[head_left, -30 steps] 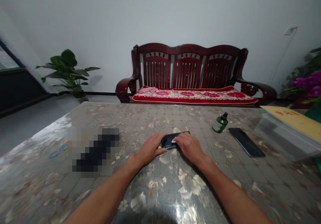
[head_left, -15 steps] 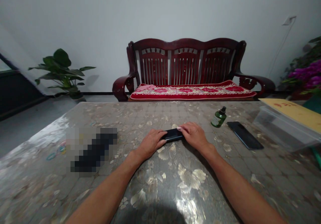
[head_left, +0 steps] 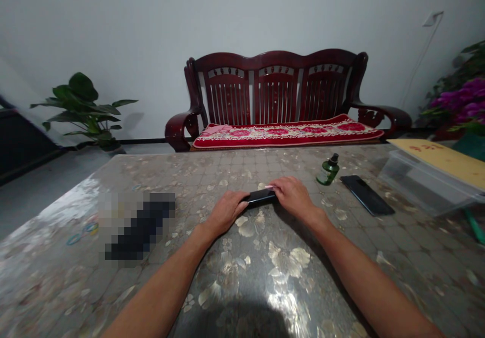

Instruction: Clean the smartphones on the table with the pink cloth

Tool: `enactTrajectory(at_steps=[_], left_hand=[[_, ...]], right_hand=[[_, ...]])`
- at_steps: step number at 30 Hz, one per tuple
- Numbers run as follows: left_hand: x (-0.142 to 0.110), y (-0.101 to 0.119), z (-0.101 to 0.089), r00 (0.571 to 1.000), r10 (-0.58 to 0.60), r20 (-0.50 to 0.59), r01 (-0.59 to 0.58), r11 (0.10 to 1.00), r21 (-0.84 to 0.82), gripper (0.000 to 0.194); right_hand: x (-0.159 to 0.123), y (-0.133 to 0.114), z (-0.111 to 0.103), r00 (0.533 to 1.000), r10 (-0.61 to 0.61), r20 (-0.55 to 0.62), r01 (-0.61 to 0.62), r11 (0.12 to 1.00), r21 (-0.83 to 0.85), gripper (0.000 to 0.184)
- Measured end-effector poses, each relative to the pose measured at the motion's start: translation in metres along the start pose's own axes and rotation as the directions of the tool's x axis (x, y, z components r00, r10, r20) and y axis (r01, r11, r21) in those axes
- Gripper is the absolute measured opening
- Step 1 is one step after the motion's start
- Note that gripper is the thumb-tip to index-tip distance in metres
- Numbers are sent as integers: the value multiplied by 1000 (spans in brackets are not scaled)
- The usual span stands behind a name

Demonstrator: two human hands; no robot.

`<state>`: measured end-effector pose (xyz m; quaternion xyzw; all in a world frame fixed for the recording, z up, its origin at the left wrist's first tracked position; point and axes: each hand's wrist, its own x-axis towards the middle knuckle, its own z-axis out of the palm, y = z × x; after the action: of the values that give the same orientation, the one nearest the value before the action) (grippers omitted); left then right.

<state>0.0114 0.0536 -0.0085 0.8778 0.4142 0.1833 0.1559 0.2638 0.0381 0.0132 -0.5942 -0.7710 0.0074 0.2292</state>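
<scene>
A black smartphone [head_left: 261, 197] is held between my two hands over the middle of the table, its near long edge facing me. My left hand [head_left: 229, 210] is closed around the phone's left end, thumb at the near side and fingers over the top. At the right end, my right hand [head_left: 293, 195] has its fingers pinched together against the phone. A small whitish piece [head_left: 270, 187] sticks out from those fingertips; its kind is too small to make out. The right fingers partly hide the phone's right end.
Right of my hands stand a green pump bottle [head_left: 328, 170], a second dark phone [head_left: 367, 195] and a clear plastic box [head_left: 420, 184] with a yellow sheet [head_left: 439, 160] on top. Coloured bands [head_left: 75, 239] and a blurred dark patch [head_left: 140, 229] lie left. Beyond is a wooden bench [head_left: 275, 85].
The phone has tilted, so its top face shows narrower and its near edge shows more. Both hands still hold its ends. The whole view has shifted slightly.
</scene>
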Motion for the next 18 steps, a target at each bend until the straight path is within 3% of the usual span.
enactTrajectory(at_steps=[5,12,18], left_hand=[[0,-3,1,1000,4,-25,-5,1000,-13,39],[0,-5,3,1000,12,-24,-12,1000,21,35],[-5,-1,3,999,49,8,-49,998,45,36]], right_hand=[[2,-4,-8,992,-75,101,72,997,38,30],[0,-3,-25,985,68,157,-45,989,-143,33],[-5,-14,-12,974,-100,204,91,994,57,26]])
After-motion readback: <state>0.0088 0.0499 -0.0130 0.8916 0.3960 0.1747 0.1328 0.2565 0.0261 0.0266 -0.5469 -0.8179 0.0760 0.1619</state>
